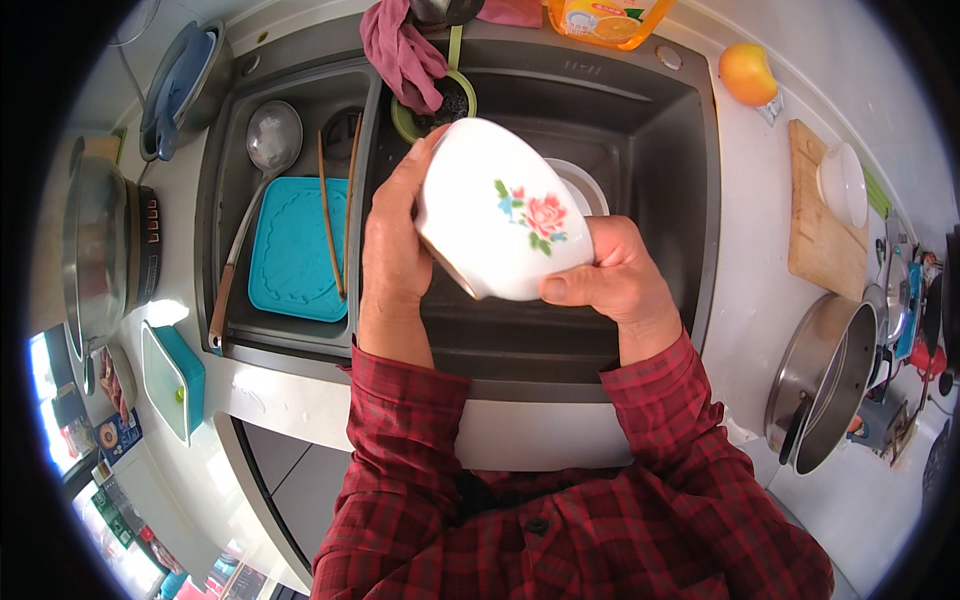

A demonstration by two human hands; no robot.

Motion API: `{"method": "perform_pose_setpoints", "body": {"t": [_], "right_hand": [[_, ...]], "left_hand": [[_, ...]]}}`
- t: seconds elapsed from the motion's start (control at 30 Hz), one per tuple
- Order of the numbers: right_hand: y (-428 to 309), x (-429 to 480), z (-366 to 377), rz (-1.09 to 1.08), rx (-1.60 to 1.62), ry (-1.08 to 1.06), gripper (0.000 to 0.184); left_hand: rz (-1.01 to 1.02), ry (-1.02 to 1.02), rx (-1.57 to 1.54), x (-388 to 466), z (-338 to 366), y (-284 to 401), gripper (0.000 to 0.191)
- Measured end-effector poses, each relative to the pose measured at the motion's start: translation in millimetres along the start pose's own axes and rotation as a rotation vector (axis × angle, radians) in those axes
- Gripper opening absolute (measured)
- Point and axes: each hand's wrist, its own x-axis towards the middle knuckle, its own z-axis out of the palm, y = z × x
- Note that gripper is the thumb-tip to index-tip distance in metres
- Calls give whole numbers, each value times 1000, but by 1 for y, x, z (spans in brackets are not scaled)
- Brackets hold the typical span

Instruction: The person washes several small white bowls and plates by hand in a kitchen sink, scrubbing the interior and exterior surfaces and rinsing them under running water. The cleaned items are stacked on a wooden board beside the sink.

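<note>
Both my hands hold a white bowl (480, 202) tilted on its side above the sink's larger basin (510, 337). A pink flower with green leaves is painted on its outer wall. My left hand (401, 225) grips it from the left, and most of those fingers are hidden behind it. With thumb and bent fingers, my right hand (619, 266) pinches its lower right edge. Below the bowl, partly covered by it, another white dish (589, 180) lies in the basin. A green-rimmed strainer (400, 112) sits at the basin's back left, a pink cloth (405, 60) draped over its edge.
The left basin holds a ladle (275, 139), a turquoise lid (292, 255) and chopsticks (330, 225). A turquoise container (180, 375) stands on the left counter. To the right are a cutting board (817, 240), a white bowl (844, 184) and a steel pot (802, 375). An orange bottle (607, 22) stands behind.
</note>
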Motion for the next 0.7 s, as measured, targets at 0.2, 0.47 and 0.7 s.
{"method": "perform_pose_setpoints", "body": {"t": [0.2,0.47,0.7], "right_hand": [[13,-10,-28,-92,340,-48,44],[27,5,-55,-165,651,-268,56],[30,38,-33,28,231,482,22]], "left_hand": [[-114,-65,-248,-2,-11,2,41],[55,-687,-434,-8,-42,-23,60],[89,-373,-383,-3,-41,-16,50]]}}
